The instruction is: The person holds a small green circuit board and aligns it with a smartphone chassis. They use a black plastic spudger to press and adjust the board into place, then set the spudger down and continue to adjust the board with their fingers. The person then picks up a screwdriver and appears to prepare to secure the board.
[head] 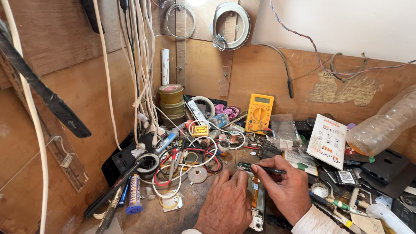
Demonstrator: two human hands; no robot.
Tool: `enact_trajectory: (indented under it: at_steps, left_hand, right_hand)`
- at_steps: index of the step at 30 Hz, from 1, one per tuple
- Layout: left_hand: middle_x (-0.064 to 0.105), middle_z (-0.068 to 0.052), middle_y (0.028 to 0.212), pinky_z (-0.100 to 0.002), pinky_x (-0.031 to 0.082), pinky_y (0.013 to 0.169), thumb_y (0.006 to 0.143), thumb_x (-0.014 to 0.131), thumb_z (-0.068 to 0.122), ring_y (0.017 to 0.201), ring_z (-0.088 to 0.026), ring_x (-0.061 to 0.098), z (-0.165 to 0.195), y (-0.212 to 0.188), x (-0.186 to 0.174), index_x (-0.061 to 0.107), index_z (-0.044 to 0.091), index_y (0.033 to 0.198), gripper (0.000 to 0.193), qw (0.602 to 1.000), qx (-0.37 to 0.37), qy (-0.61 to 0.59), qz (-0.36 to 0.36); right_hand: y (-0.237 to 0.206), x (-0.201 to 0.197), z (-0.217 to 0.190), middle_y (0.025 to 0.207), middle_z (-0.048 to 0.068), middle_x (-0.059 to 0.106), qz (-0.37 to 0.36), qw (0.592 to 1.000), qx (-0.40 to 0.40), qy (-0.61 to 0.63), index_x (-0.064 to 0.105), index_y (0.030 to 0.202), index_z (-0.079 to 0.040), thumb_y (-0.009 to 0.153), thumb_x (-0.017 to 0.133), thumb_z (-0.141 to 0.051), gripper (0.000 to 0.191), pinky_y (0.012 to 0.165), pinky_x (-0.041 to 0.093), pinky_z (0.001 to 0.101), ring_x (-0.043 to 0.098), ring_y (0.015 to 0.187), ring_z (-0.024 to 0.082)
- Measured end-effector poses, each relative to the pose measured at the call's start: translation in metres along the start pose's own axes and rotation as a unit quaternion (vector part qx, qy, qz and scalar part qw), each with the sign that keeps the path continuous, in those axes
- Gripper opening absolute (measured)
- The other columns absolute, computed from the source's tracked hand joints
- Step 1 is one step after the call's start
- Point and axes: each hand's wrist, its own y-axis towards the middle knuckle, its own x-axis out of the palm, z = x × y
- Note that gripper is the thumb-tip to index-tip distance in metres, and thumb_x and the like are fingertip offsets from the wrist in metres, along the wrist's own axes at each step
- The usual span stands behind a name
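At the far left a plywood wall closes in my bench, with a bundle of white cables [138, 65] hanging down it; below them lie a solder spool [148, 162], a blue tube [134, 195] and a tangle of red and white wires [187, 161], so there is little free room on that side; further back a stack of round tins [171, 104] sits in the corner.

My left hand [227, 203] lies flat, fingers together and extended, palm down on the left edge of an opened phone [255, 199] that lies lengthwise in front of me, near the bench's front edge; it grips nothing, it presses, likely to keep the phone from sliding.

My right hand [286, 186] is closed in a pen grip around a thin dark tool [262, 168], held nearly level with its tip pointing left over the top end of the phone; the wrist rests low beside the phone, which I judge steadies the tip.

Behind the hands a yellow multimeter [259, 112] leans against the back board; to the right a white printed packet [327, 141], a tilted clear plastic bottle [383, 125] and dark phone parts [385, 167] crowd the bench, leaving only the small patch around the phone open.
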Motion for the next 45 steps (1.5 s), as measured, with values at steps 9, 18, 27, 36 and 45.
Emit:
enact_trajectory:
  at_steps: [9,18,27,36,45]
  left_hand:
    - [0.064,-0.026,0.104,-0.053,0.043,0.096,0.08,0.063,0.007,0.108,-0.043,0.054,-0.001,-0.001,0.0,0.052,-0.009,0.114,0.039,1.0,0.001,0.01,-0.008]
    - [0.063,-0.028,0.109,-0.054,0.042,0.096,0.081,0.06,0.006,0.11,-0.044,0.054,-0.002,-0.001,0.002,0.053,-0.01,0.113,0.037,0.999,0.024,0.015,0.028]
    - [0.062,-0.029,0.109,-0.054,0.041,0.097,0.081,0.059,0.006,0.11,-0.044,0.054,-0.001,-0.001,0.001,0.054,-0.01,0.11,0.033,0.999,0.018,0.012,0.026]
    - [0.061,-0.028,0.107,-0.055,0.041,0.095,0.079,0.059,0.006,0.11,-0.045,0.053,-0.001,0.0,-0.002,0.053,-0.009,0.107,0.032,1.0,0.008,0.002,0.017]
    - [0.062,-0.029,0.11,-0.056,0.041,0.095,0.08,0.061,0.008,0.111,-0.045,0.053,-0.005,0.0,0.003,0.052,-0.011,0.118,0.044,1.0,0.013,0.009,0.016]
  right_hand:
    - [-0.003,0.001,-0.001,0.09,0.007,0.081,-0.01,0.999,-0.028,-0.016,0.07,0.093,0.002,0.084,0.078,-0.007,0.014,0.068,0.065,0.0267,0.073,0.08,0.008]
    - [0.003,0.001,-0.001,0.085,0.008,0.08,0.011,0.999,0.03,0.007,0.072,0.094,0.002,0.084,0.079,-0.008,0.015,0.068,0.063,0.0262,0.074,0.075,0.01]
    - [0.019,-0.003,-0.004,0.078,0.01,0.078,0.031,0.998,0.036,0.034,0.068,0.095,0.002,0.088,0.075,-0.014,0.018,0.066,0.06,0.0262,0.075,0.07,0.013]
    - [0.054,-0.018,-0.007,0.073,0.011,0.072,-0.072,0.99,0.052,-0.11,0.066,0.089,0.002,0.102,0.056,-0.038,0.043,0.06,0.052,0.0367,0.068,0.063,0.02]
    - [0.055,0.001,0.0,0.085,0.017,0.064,-0.21,0.939,-0.094,-0.255,0.072,0.092,0.0,0.08,0.072,-0.013,0.018,0.072,0.051,0.0453,0.066,0.084,0.036]
